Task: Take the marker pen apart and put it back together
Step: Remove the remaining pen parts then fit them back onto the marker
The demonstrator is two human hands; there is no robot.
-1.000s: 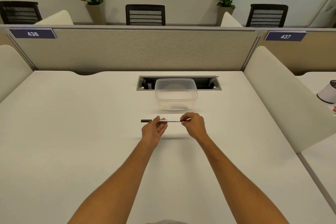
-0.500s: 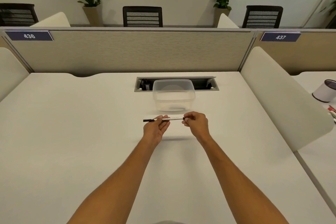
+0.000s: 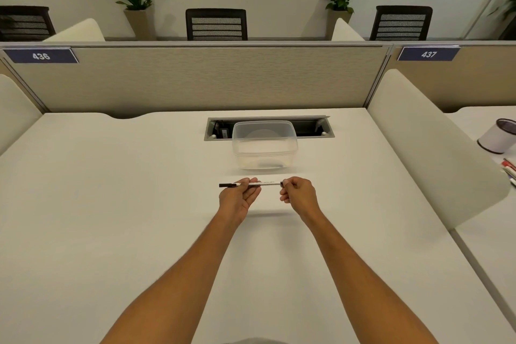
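Marker pen level, both ends pinched in left fingers and right fingers.

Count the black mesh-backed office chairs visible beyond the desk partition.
3: one black mesh-backed chair at far left, partly cut off; one centre; one right. Others may be hidden behind the partition.

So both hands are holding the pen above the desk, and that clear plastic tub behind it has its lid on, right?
Not quite. The head view shows the clear tub open, with no lid. The rest holds: left hand and right hand hold the marker pen above the desk.
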